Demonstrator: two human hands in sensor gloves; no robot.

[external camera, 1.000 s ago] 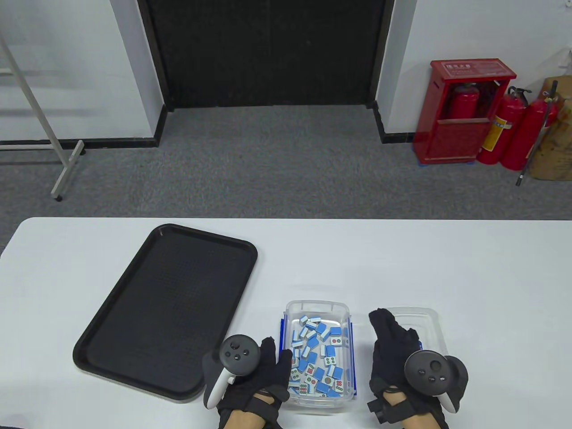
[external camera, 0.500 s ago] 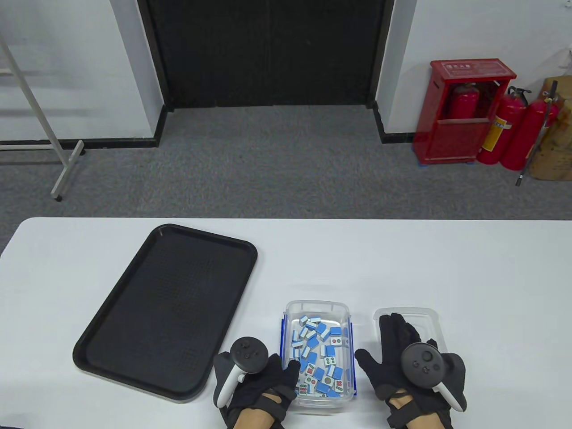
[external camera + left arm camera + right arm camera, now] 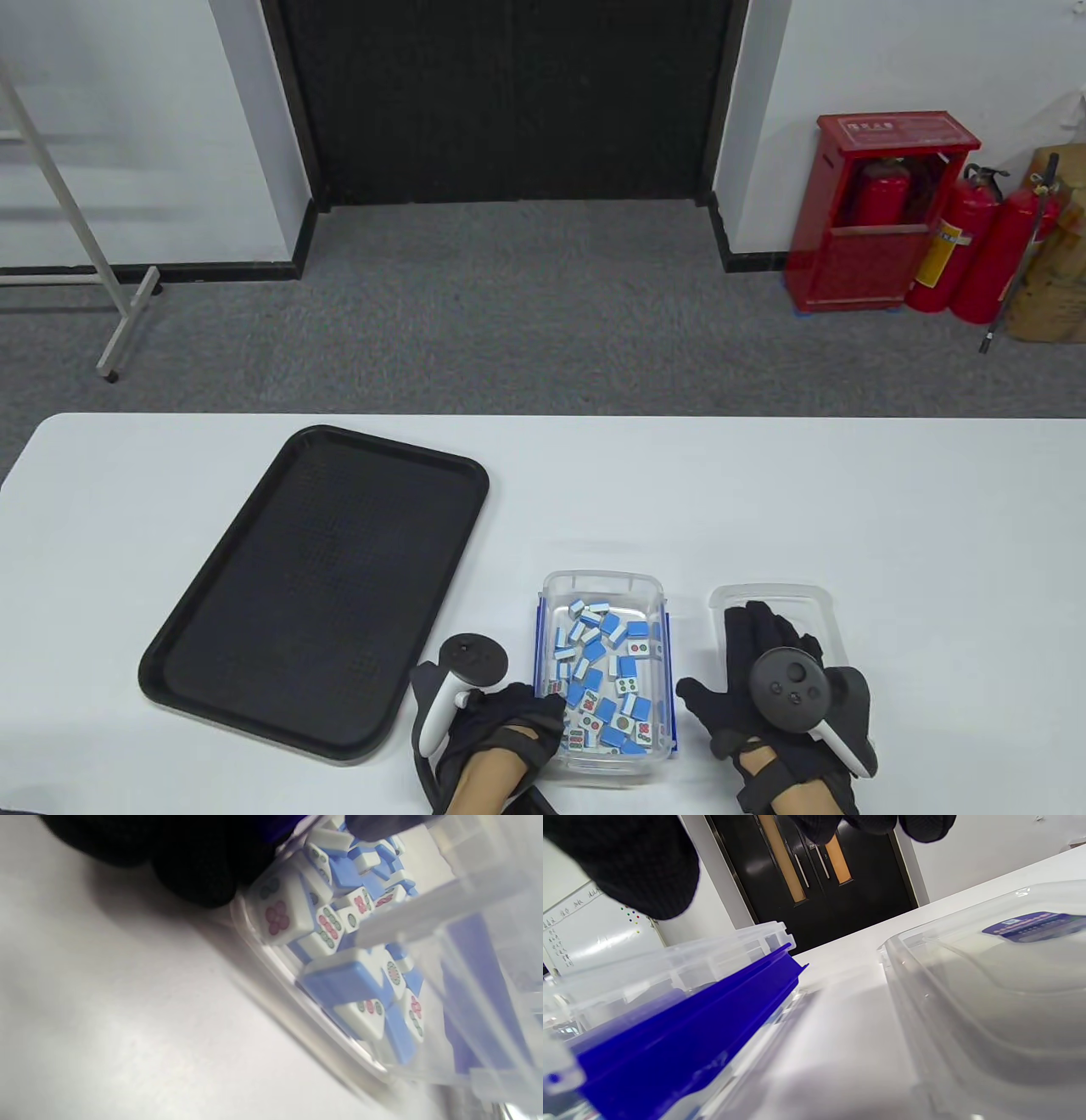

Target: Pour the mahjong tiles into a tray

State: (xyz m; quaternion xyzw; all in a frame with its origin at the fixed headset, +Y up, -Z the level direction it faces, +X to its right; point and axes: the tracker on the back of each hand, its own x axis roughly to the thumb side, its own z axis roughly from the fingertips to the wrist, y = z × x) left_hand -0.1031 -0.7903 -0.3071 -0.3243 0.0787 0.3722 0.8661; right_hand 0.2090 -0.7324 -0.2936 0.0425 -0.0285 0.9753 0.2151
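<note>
A clear plastic box (image 3: 602, 581) full of blue-and-white mahjong tiles (image 3: 604, 671) stands open near the table's front edge. The black tray (image 3: 314, 586) lies to its left, with nothing in it. My left hand (image 3: 547, 700) grips the box's near-left wall. In the left wrist view my fingers (image 3: 191, 878) press the outside of the wall (image 3: 297, 1018), with tiles (image 3: 348, 984) behind it. My right hand (image 3: 717, 649) is open and spread palm down over the box's lid (image 3: 772, 594), thumb toward the box. In the right wrist view my fingers (image 3: 640, 870) hang free above the table.
The clear lid (image 3: 988, 993) lies flat just right of the box, whose blue side latch (image 3: 683, 1027) faces it. The white table (image 3: 848, 509) stretches far and right. Red fire extinguishers (image 3: 976, 246) stand on the floor beyond.
My left hand has slid right and curled onto the box's left wall. My right hand has turned palm down, spread its fingers and settled over the lid.
</note>
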